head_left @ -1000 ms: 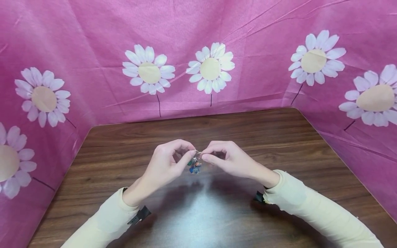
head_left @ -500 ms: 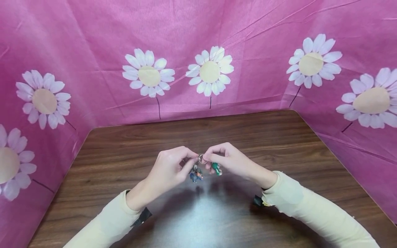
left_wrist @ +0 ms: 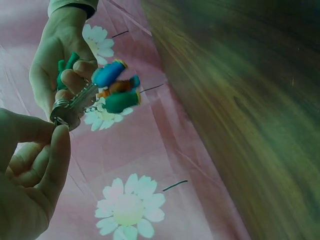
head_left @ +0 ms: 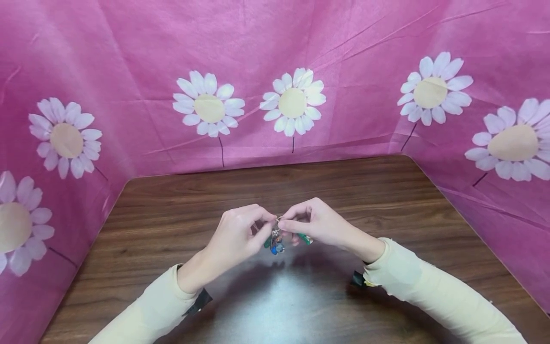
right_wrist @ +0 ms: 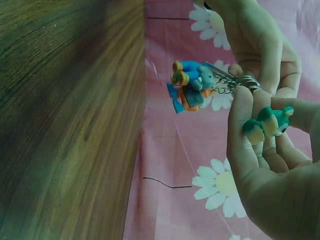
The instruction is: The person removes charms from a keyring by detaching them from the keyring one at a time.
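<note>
Over the table, my left hand [head_left: 238, 234] pinches a metal key ring [right_wrist: 247, 82] between thumb and forefinger. From the other side, the fingertips of my right hand [head_left: 320, 224] also pinch at the ring. Several small figure charms [right_wrist: 192, 87] in blue, orange and grey hang from it on short chains, and a green one [left_wrist: 121, 102] shows among them in the left wrist view. A separate green figure charm [right_wrist: 270, 122] with pale parts lies against my right fingers. Exactly where the right fingertips meet the ring is partly hidden.
Below the hands lies a dark wooden table [head_left: 343, 181], with a bright light patch near its front. Pink cloth [head_left: 137, 57] with white daisies encloses its back and sides. Dark straps [head_left: 199, 301] are at both wrists.
One second ago the hands were slightly farther up, with the charms bunched together. The green charm has since swung over to my right fingers. Both hands came lower and keep hold of the ring.
</note>
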{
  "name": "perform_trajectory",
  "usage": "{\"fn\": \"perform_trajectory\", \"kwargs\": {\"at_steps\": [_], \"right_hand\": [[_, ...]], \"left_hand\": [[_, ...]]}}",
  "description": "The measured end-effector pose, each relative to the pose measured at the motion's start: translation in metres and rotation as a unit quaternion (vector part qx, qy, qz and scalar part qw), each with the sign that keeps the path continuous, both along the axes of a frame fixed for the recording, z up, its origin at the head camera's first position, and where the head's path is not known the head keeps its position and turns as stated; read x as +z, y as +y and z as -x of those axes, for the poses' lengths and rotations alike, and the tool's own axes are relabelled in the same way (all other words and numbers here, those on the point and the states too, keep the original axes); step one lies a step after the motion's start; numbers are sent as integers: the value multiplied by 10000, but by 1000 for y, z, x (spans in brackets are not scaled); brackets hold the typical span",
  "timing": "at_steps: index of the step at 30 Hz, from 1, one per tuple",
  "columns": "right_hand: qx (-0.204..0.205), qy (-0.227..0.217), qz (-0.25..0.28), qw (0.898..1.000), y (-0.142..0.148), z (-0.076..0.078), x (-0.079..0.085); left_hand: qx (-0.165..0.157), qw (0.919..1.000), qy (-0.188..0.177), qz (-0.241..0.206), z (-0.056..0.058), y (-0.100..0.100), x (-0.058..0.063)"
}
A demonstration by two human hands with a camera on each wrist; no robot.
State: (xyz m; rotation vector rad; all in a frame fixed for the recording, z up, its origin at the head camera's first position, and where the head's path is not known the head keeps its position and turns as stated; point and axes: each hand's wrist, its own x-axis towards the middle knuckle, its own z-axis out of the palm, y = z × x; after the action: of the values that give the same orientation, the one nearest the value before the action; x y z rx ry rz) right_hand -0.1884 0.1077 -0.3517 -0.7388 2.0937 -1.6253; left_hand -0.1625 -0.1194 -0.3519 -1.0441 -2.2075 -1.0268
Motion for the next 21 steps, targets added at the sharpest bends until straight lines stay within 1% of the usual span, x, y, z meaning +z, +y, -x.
{"fn": "perform_trajectory", "kwargs": {"at_steps": [3,6,8,10,13,15,21], "right_hand": [[-53,-2,44,10000,0,0,0],[-80,-34,236,9997,-1,1,0],[-149,-83,408,9990,-1,0,1],[-297,-131,539,9980,0,0,1],[-483,-203,707,9961,0,-2,1],[-533,-207,744,9956,0,-2,0],[-533,-284,685,9958,0,-4,-5]], "left_hand": [[-77,9985,-488,-217,0,-1,-1],[-128,9933,-1061,-449,0,-2,-2],[-83,9879,-1450,-540,-1,-2,-3],[-19,9808,-1858,-593,-3,-2,-4],[108,9698,-2348,-649,-5,-2,-7],[128,9639,-2566,-698,-6,-2,-9],[73,9563,-2819,-771,-9,-1,-9]]}}
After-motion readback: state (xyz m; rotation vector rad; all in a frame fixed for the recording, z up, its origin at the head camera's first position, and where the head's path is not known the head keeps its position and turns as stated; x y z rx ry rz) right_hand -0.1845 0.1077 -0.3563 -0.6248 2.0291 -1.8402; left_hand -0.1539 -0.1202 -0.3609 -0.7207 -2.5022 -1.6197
